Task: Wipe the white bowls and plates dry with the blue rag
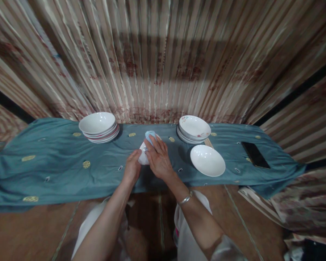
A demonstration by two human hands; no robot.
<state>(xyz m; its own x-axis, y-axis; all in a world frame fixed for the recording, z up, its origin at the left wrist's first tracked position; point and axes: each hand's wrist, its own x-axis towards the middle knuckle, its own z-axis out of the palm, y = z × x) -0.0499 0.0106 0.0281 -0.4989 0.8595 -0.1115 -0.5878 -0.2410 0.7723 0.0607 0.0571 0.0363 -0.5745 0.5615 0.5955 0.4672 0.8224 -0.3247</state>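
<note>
Left hand (132, 167) gripping small white ceramic bowl (143, 156); right hand (158, 157) pressing pale blue cloth (150, 135) onto it. Slip risk: glazed bowl could drop onto teal embroidered cloth-covered bench (57, 163), chipping near single white plate (207, 160) right of bowl.

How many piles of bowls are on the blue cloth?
2: one stack of bowls at the far left, one stack of plates at the far right, beside a single loose bowl.

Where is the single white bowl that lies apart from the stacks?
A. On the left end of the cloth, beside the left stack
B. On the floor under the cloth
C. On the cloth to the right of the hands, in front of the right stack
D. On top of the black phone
C: the single white bowl lies on the teal cloth, right of the right hand and in front of the right stack.
</note>
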